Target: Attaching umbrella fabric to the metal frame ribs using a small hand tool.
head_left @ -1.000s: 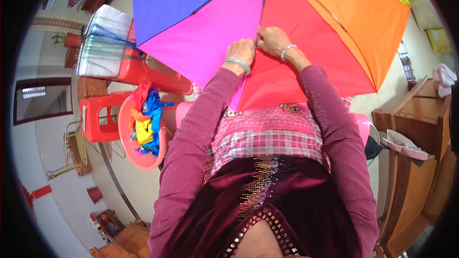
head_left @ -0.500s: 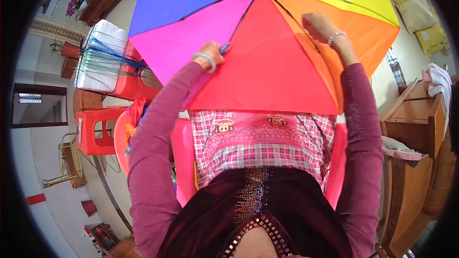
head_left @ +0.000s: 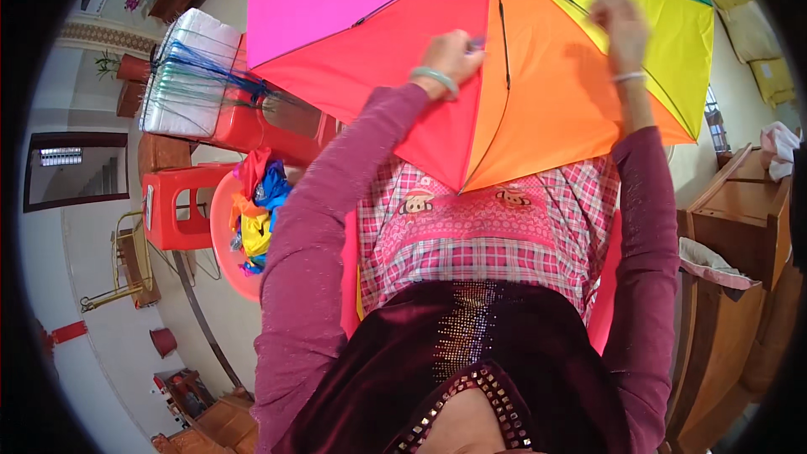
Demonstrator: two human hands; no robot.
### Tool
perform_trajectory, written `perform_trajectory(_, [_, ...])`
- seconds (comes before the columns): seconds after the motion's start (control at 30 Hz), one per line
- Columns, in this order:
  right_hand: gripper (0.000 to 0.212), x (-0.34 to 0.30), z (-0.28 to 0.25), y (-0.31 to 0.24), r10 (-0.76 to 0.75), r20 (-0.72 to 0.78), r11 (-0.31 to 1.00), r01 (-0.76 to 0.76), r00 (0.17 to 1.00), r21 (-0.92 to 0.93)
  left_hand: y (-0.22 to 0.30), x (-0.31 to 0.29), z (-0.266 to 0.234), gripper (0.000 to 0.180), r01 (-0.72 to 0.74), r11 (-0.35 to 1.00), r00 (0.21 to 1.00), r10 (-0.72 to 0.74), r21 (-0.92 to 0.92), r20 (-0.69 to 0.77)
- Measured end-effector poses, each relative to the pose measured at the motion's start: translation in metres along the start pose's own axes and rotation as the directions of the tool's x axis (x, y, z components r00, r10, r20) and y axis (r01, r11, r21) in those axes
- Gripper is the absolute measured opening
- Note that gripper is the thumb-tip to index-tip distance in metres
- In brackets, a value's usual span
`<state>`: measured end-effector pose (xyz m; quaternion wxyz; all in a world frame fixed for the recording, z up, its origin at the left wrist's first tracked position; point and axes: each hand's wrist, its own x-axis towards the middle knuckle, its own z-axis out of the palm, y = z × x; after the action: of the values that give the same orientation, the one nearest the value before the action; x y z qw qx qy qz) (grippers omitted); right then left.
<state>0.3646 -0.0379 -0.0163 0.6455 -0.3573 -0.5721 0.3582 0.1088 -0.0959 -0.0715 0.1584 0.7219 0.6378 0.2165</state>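
Note:
An open rainbow umbrella spreads before me, its black ribs and inner side in view and its near edge over my lap. My left hand, with a pale bangle at the wrist, is closed around a small blue-purple object whose kind I cannot make out. It is over the red panel, close to the seam with the orange one. My right hand, a bracelet on its wrist, is blurred over the yellow panel near a rib. Its fingers look curled; what they hold, if anything, does not show.
Left of me, a pink basin holds bunched colourful cloth beside a red stool. A white foam box with blue and green strands stands behind. Wooden furniture is at the right. A checked pink apron covers my lap.
The umbrella has turned clockwise, bringing the orange panel to the front and the red one leftward. Both hands have moved right and farther away. More of the basin's cloth shows.

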Motion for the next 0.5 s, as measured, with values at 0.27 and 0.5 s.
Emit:
perform_trajectory(0.27, [0.007,0.008,-0.035,0.028,-0.006,-0.495,0.994,0.058,0.869,0.089,0.018,-0.022,0.064,0.049,0.074,0.987,0.997,-0.075,0.143,0.002])
perform_trajectory(0.5, [0.011,-0.053,-0.005,0.116,0.533,-0.118,0.829,-0.489,0.838,0.271,0.053,-0.023,0.084,0.038,0.109,0.993,0.994,-0.109,0.051,0.013])
